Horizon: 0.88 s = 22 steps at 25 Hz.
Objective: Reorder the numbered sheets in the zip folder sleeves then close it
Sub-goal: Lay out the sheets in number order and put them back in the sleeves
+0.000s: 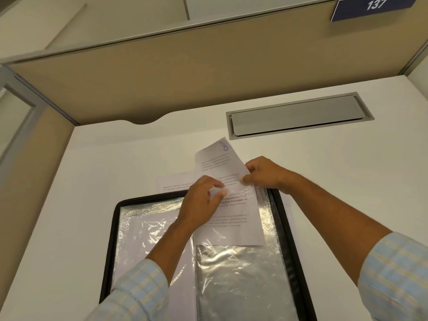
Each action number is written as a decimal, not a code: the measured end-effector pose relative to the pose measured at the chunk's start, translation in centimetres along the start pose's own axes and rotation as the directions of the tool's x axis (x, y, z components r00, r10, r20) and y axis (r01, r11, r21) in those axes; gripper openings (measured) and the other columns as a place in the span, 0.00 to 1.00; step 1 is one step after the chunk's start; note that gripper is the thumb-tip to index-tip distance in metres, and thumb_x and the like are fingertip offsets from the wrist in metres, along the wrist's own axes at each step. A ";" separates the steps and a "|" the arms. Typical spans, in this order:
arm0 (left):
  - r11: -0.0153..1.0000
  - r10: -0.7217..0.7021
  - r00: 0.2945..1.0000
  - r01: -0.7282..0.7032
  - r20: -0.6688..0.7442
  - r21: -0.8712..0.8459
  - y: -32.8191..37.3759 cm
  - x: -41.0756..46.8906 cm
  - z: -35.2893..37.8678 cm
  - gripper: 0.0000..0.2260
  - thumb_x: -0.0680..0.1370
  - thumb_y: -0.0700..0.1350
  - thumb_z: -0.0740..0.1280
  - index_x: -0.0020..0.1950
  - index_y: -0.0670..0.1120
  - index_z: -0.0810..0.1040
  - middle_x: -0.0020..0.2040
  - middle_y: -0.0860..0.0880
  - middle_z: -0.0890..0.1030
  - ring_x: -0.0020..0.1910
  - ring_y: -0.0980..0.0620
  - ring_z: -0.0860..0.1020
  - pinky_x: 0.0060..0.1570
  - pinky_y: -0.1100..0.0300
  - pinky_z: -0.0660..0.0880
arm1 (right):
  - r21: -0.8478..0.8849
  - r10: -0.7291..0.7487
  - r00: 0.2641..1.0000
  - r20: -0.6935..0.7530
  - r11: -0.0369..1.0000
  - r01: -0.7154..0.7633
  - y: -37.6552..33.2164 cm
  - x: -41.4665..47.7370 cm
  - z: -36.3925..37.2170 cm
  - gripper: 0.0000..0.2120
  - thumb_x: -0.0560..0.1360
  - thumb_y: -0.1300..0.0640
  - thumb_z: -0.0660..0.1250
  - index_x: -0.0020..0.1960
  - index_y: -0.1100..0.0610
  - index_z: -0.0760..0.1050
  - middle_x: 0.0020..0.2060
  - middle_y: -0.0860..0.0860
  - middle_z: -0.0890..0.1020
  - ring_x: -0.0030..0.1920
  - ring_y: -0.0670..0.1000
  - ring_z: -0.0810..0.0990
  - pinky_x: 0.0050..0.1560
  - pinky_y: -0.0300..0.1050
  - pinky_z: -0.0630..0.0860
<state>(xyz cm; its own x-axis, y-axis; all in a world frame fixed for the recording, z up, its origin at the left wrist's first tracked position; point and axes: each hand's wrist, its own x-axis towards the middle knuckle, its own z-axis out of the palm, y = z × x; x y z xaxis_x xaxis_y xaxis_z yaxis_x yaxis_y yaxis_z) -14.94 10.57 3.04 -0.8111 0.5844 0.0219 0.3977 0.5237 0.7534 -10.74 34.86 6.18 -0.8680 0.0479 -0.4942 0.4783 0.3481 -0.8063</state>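
The black zip folder [115, 218] lies open on the white desk, its clear plastic sleeves [238, 274] shining. A printed sheet [234, 232] with a purple handwritten number at its top corner sticks halfway out of the top of the right-hand sleeve. My right hand [266, 174] pinches this sheet at its right edge. My left hand [203, 200] rests on the sheet and the sleeve mouth, fingers bent at the plastic. Another printed sheet [171, 184] lies flat on the desk just beyond the folder's top edge. The left sleeve holds a white sheet [148, 230].
A grey cable hatch [298, 114] is set into the desk behind the folder to the right. A beige partition wall [162, 72] closes off the back and left of the desk. A blue sign reading 137 [372, 6] hangs at the top right.
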 end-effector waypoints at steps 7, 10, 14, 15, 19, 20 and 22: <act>0.966 0.027 0.999 -0.021 -0.020 0.258 1.4 9.5 -1.5 0.26 0.81 0.55 0.69 0.78 0.54 0.67 0.78 0.50 0.68 0.76 0.48 0.64 0.74 0.46 0.56 | 0.167 0.006 1.000 0.014 0.986 -0.008 1.6 -1.9 -0.5 0.09 0.81 0.57 0.71 0.60 0.54 0.82 0.55 0.47 0.87 0.52 0.50 0.87 0.50 0.47 0.85; 0.943 -0.047 0.970 -0.035 0.238 0.330 1.0 13.2 -1.9 0.16 0.83 0.55 0.66 0.70 0.55 0.76 0.66 0.53 0.80 0.68 0.47 0.74 0.71 0.47 0.56 | 0.279 0.061 0.995 -0.080 0.960 -0.037 3.1 -2.7 -0.2 0.10 0.80 0.55 0.72 0.59 0.57 0.79 0.53 0.52 0.87 0.50 0.53 0.88 0.52 0.52 0.86; 0.956 -0.093 0.926 -0.019 0.365 0.293 0.4 14.2 -1.8 0.07 0.82 0.49 0.67 0.56 0.51 0.84 0.51 0.53 0.85 0.51 0.50 0.82 0.58 0.50 0.75 | 0.300 0.144 0.958 -0.247 0.952 -0.066 5.8 -3.9 0.8 0.09 0.78 0.62 0.73 0.57 0.59 0.79 0.47 0.61 0.86 0.43 0.55 0.85 0.50 0.55 0.86; 0.965 -0.097 0.919 -0.008 0.383 0.264 0.6 13.9 -1.7 0.06 0.81 0.48 0.69 0.55 0.50 0.84 0.49 0.53 0.85 0.49 0.52 0.82 0.52 0.53 0.77 | 0.329 0.159 0.947 -0.281 0.942 -0.060 6.3 -4.2 1.1 0.10 0.77 0.64 0.73 0.58 0.60 0.79 0.45 0.61 0.86 0.41 0.54 0.85 0.48 0.53 0.86; 0.979 -0.097 0.870 -0.003 0.484 0.202 0.4 11.4 -0.7 0.01 0.78 0.46 0.74 0.50 0.51 0.84 0.44 0.55 0.83 0.42 0.59 0.81 0.43 0.62 0.75 | 0.419 0.180 0.922 -0.342 0.908 -0.022 7.1 -4.9 1.6 0.11 0.75 0.68 0.71 0.55 0.59 0.79 0.38 0.60 0.87 0.38 0.55 0.86 0.47 0.53 0.86; 0.985 -0.090 0.853 -0.002 0.514 0.175 0.3 10.4 -0.4 0.01 0.78 0.45 0.74 0.47 0.51 0.84 0.42 0.56 0.83 0.39 0.62 0.80 0.41 0.64 0.74 | 0.424 0.178 0.919 -0.351 0.906 -0.013 7.1 -5.1 1.7 0.10 0.75 0.68 0.71 0.55 0.59 0.79 0.38 0.60 0.87 0.37 0.55 0.86 0.46 0.52 0.86; 0.993 -0.075 0.834 0.010 0.547 0.121 0.2 8.6 0.1 0.04 0.79 0.45 0.73 0.44 0.50 0.85 0.37 0.57 0.82 0.33 0.64 0.76 0.39 0.65 0.72 | 0.425 0.167 0.912 -0.373 0.905 0.008 7.0 -5.3 2.0 0.09 0.74 0.67 0.71 0.53 0.60 0.80 0.38 0.61 0.86 0.37 0.55 0.85 0.42 0.49 0.84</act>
<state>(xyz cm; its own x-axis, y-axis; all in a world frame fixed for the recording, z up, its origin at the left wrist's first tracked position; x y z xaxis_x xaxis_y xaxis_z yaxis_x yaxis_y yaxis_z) -21.83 15.74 3.33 -0.4721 0.7867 -0.3978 0.4385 0.6010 0.6682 -2.49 35.22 2.52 -0.7619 0.4515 -0.4644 0.4824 -0.0829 -0.8720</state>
